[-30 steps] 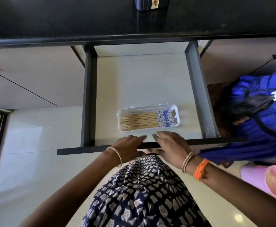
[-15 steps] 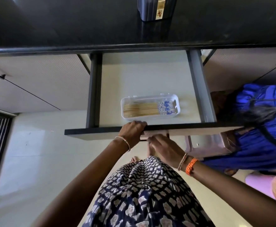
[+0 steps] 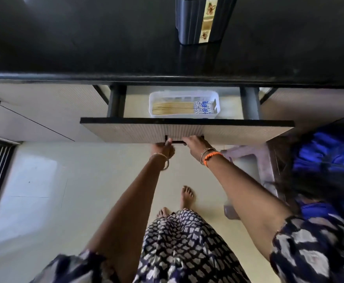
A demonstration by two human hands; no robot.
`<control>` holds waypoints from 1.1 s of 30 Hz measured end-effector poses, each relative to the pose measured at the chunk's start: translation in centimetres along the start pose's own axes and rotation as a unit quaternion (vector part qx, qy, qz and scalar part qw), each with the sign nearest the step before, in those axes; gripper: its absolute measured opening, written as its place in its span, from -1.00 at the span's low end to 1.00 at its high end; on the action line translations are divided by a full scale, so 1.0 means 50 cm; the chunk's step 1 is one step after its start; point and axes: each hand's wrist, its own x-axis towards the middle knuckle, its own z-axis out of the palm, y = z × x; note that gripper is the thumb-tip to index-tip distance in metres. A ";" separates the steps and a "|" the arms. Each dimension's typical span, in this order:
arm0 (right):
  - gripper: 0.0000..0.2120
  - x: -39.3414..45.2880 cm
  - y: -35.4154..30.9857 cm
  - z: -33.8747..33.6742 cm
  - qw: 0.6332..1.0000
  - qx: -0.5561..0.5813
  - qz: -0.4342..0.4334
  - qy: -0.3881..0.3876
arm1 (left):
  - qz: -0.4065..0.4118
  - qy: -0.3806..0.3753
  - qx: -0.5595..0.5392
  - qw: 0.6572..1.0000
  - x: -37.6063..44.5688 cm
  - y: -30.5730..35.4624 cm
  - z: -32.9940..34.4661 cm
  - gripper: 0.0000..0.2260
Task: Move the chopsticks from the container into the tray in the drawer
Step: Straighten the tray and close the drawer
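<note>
Several wooden chopsticks with blue-patterned ends lie side by side in the white plastic tray inside the drawer. The drawer is only partly open, and the black countertop hides its back part. My left hand and my right hand both grip the black handle on the drawer front, left hand at its left end, right hand at its right end. The dark container stands on the countertop above the drawer.
A person in blue crouches close to the drawer's right corner, beside a pale plastic stool. Closed cabinet fronts flank the drawer. My bare feet stand on the light floor below.
The drawer has slid most of the way in under the countertop, carrying the tray of chopsticks. My hands moved from the top edge of the drawer front down to its handle.
</note>
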 end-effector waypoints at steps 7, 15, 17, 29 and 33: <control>-0.69 0.189 0.062 -0.092 0.998 0.041 0.046 0.004 | -0.045 0.025 -0.227 0.972 0.148 0.113 0.086 -0.82; -0.56 0.258 0.107 -0.134 0.999 0.038 0.005 -0.002 | -0.046 0.125 -0.325 0.936 0.197 0.187 0.153 -0.78; -0.54 0.269 0.109 -0.137 1.000 0.031 0.002 -0.005 | -0.044 0.126 -0.317 0.939 0.206 0.197 0.157 -0.79; -0.64 0.130 0.041 -0.168 0.983 -0.102 -0.018 0.150 | 0.255 0.203 0.329 0.886 0.041 0.182 0.100 -0.74; -0.75 0.083 0.008 -0.328 0.966 -0.127 -0.075 0.213 | 0.530 0.204 0.440 0.696 -0.056 0.310 0.082 -0.65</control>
